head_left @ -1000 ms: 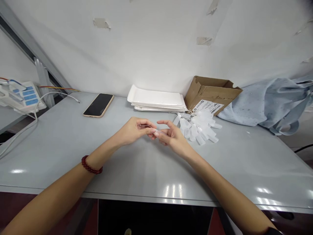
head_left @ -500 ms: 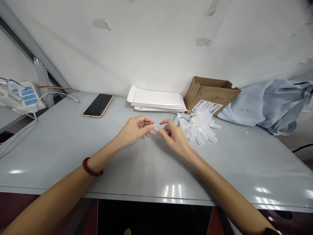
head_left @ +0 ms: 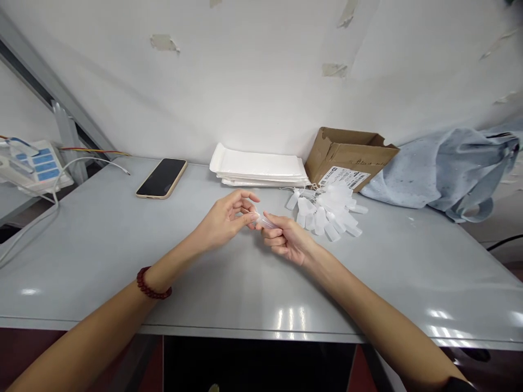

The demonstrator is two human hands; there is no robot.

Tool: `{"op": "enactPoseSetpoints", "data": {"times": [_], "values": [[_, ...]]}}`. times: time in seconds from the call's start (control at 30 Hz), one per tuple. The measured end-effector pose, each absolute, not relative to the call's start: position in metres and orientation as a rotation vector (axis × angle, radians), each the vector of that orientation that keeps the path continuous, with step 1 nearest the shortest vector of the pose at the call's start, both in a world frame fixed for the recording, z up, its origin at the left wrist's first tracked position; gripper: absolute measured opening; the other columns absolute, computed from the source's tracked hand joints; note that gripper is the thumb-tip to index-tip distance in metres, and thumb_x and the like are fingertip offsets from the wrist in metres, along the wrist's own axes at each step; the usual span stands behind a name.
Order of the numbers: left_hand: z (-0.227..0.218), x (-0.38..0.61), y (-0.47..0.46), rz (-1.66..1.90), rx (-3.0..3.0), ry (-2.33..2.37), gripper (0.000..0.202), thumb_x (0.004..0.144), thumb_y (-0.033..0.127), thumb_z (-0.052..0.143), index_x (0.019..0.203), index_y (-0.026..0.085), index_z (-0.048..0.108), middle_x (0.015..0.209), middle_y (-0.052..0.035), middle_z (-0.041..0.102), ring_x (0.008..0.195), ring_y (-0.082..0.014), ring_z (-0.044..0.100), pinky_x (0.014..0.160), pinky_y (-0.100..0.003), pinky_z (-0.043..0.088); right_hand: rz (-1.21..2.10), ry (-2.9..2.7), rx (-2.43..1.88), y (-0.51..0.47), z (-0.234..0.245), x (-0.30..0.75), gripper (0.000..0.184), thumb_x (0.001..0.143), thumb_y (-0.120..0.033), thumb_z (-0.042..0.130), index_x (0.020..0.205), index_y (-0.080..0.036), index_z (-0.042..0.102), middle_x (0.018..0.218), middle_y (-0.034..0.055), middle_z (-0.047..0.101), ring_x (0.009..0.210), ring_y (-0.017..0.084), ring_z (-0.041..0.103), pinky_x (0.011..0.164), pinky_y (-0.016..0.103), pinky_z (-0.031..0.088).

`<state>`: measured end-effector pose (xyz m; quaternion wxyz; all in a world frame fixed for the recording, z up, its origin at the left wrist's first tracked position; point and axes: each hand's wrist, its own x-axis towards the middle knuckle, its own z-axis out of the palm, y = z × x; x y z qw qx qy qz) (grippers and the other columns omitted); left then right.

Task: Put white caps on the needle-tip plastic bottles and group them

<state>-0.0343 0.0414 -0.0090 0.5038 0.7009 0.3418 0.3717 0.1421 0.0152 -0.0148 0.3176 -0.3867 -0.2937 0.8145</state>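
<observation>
Above the middle of the table, a small translucent white plastic tag (head_left: 267, 222) spans the gap between my hands. My right hand (head_left: 289, 240) is closed around its right end, thumb on top and fingers curled beneath. At the other end, my left hand (head_left: 226, 219) pinches the tag between thumb and fingertips, where a thin white string shows. Just right of my hands lies a loose pile of similar translucent tags (head_left: 333, 212) with thin strings. How the string joins the held tag is too small to make out.
A stack of white envelopes (head_left: 261, 165) and an open cardboard box (head_left: 351, 155) stand against the wall. A phone (head_left: 162, 178) lies left on the grey table (head_left: 229, 288). Further left are a power strip (head_left: 44, 163) and a white cable (head_left: 57, 198); a light blue bag (head_left: 433, 169) lies right.
My right hand has turned from a fingertip pinch to a fuller grip, its fingers now curled under the tag. More of the tag shows between my hands. The view has shifted slightly.
</observation>
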Motion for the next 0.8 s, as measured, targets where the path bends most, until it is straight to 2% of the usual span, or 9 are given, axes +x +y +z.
{"op": "enactPoseSetpoints", "data": {"times": [0.1, 0.17, 0.23, 0.33, 0.4, 0.5, 0.63, 0.8], "values": [[-0.008, -0.034, 0.040, 0.895, 1.711, 0.794, 0.031, 0.081, 0.024, 0.061, 0.109, 0.020, 0.048, 0.081, -0.0001, 0.059, 0.079, -0.0154, 0.063, 0.075, -0.030, 0.052, 2.170, -0.719, -1.022, 0.015, -0.015, 0.142, 0.034, 0.093, -0.036, 0.040, 0.075, -0.013, 0.057, 0.051, -0.0107, 0.015, 0.042, 0.005, 0.005, 0.033, 0.016, 0.008], [-0.008, -0.034, 0.041, 0.903, 1.698, 0.793, 0.036, 0.081, 0.025, 0.061, 0.113, 0.020, 0.046, 0.083, -0.0010, 0.061, 0.082, -0.0163, 0.063, 0.077, -0.032, 0.052, 2.039, -0.849, -1.071, 0.013, -0.016, 0.141, 0.034, 0.091, -0.040, 0.043, 0.074, -0.014, 0.057, 0.051, -0.0106, 0.016, 0.042, 0.005, 0.008, 0.034, 0.017, 0.011], [-0.010, -0.034, 0.043, 0.902, 1.668, 0.861, 0.033, 0.082, 0.029, 0.061, 0.110, 0.018, 0.049, 0.084, -0.0022, 0.063, 0.078, -0.0161, 0.064, 0.077, -0.033, 0.052, 1.773, -1.073, -1.153, 0.011, -0.018, 0.138, 0.036, 0.088, -0.046, 0.047, 0.070, -0.016, 0.053, 0.051, -0.0096, 0.022, 0.042, 0.005, 0.014, 0.037, 0.018, 0.016], [-0.012, -0.035, 0.046, 0.801, 1.651, 0.982, 0.025, 0.084, 0.039, 0.056, 0.090, 0.014, 0.059, 0.075, -0.0027, 0.064, 0.068, -0.0152, 0.064, 0.072, -0.032, 0.053, 1.235, -1.408, -1.278, 0.008, -0.022, 0.135, 0.040, 0.089, -0.050, 0.045, 0.064, -0.018, 0.045, 0.053, -0.0058, 0.033, 0.046, 0.007, 0.028, 0.044, 0.022, 0.024], [-0.011, -0.035, 0.047, 0.737, 1.660, 1.006, 0.030, 0.084, 0.043, 0.056, 0.080, 0.014, 0.062, 0.070, -0.0022, 0.063, 0.062, -0.0144, 0.062, 0.067, -0.031, 0.052, 0.945, -1.579, -1.314, 0.007, -0.023, 0.134, 0.038, 0.092, -0.045, 0.040, 0.065, -0.019, 0.045, 0.056, -0.0038, 0.037, 0.050, 0.010, 0.034, 0.049, 0.024, 0.027], [-0.009, -0.036, 0.048, 0.736, 1.667, 0.987, 0.030, 0.083, 0.043, 0.057, 0.076, 0.014, 0.062, 0.068, -0.0015, 0.060, 0.059, -0.0131, 0.059, 0.060, -0.028, 0.050, 0.707, -1.787, -1.307, 0.005, -0.023, 0.135, 0.030, 0.094, -0.036, 0.036, 0.072, -0.020, 0.047, 0.058, -0.0027, 0.041, 0.052, 0.012, 0.038, 0.054, 0.025, 0.029], [-0.009, -0.037, 0.048, 0.712, 1.659, 0.966, 0.031, 0.084, 0.043, 0.057, 0.073, 0.014, 0.061, 0.065, -0.0010, 0.057, 0.057, -0.0124, 0.056, 0.056, -0.027, 0.048, 0.639, -1.888, -1.299, 0.005, -0.023, 0.135, 0.026, 0.094, -0.034, 0.036, 0.076, -0.020, 0.048, 0.058, -0.0023, 0.043, 0.052, 0.012, 0.040, 0.055, 0.026, 0.030], [-0.013, -0.037, 0.047, 0.672, 1.662, 0.982, 0.030, 0.084, 0.043, 0.055, 0.077, 0.015, 0.062, 0.059, 0.0009, 0.056, 0.054, -0.0120, 0.056, 0.057, -0.025, 0.048, 0.988, -1.635, -1.385, 0.006, -0.024, 0.129, 0.040, 0.093, -0.045, 0.036, 0.061, -0.021, 0.040, 0.051, -0.0038, 0.037, 0.047, 0.010, 0.036, 0.048, 0.025, 0.030]]}}
